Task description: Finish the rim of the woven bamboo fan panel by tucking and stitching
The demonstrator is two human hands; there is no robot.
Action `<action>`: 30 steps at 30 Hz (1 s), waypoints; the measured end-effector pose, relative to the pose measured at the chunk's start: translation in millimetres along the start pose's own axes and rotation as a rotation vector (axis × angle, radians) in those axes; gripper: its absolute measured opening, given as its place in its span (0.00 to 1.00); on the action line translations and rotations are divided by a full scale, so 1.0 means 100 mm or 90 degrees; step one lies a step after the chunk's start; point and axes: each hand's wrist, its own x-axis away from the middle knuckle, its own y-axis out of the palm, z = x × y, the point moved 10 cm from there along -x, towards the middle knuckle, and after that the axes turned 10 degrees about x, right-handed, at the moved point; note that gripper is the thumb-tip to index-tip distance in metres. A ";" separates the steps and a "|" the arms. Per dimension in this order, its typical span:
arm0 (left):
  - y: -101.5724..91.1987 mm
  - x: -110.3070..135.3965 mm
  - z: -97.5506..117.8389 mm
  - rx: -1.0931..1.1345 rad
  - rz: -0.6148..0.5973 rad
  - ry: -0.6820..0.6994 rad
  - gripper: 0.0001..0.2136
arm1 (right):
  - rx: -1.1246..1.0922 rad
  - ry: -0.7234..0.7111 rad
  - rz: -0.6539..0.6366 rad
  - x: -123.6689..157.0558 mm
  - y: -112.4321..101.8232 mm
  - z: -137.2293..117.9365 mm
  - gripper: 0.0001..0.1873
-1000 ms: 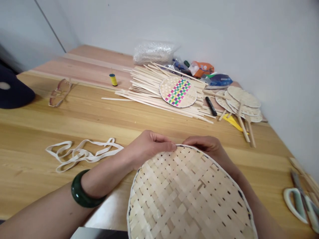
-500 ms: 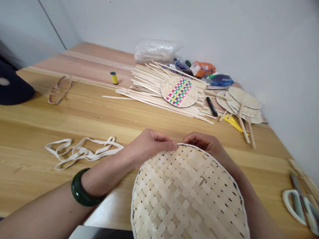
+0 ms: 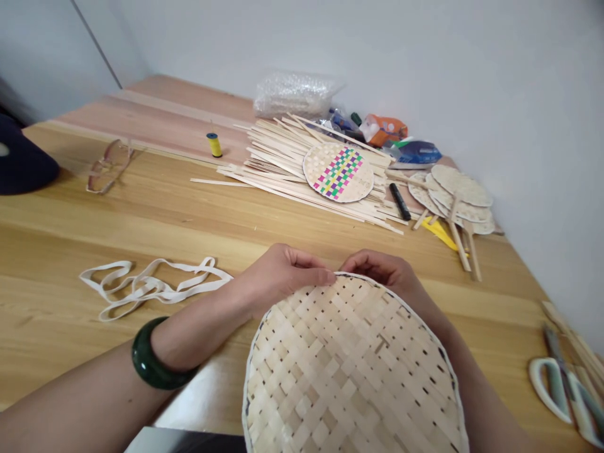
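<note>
On my feed the round woven panel [image 3: 349, 371] fills the lower centre of the frame. I judge it light, springy and not slippery, its thin strips liable to crack if creased; I'd take it by the white rim [image 3: 246, 396]. The left hand [image 3: 287, 277] pinches its top edge; the right hand [image 3: 387, 267] curls just behind, whether gripping I can't tell. Upper centre: bubble wrap [image 3: 297, 94] and an orange packet [image 3: 387, 130], contents unclear.

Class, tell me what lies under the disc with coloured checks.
Pale strips lie under the disc, showing beyond its edge; whatever its middle covers cannot be seen.
</note>
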 end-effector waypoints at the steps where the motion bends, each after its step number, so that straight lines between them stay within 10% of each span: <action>1: 0.00 0.00 0.00 0.006 -0.004 0.001 0.07 | -0.005 -0.009 -0.003 0.00 0.00 -0.01 0.10; 11: 0.00 0.00 0.00 0.041 -0.009 -0.001 0.06 | 0.001 -0.121 0.067 -0.05 -0.17 -0.13 0.08; 18: 0.01 0.00 0.01 0.056 -0.017 0.002 0.07 | 0.041 -0.006 -0.010 0.02 -0.06 -0.04 0.09; 30: 0.00 -0.01 -0.02 -0.052 0.005 0.001 0.08 | 0.127 -0.200 0.042 0.02 -0.22 -0.28 0.06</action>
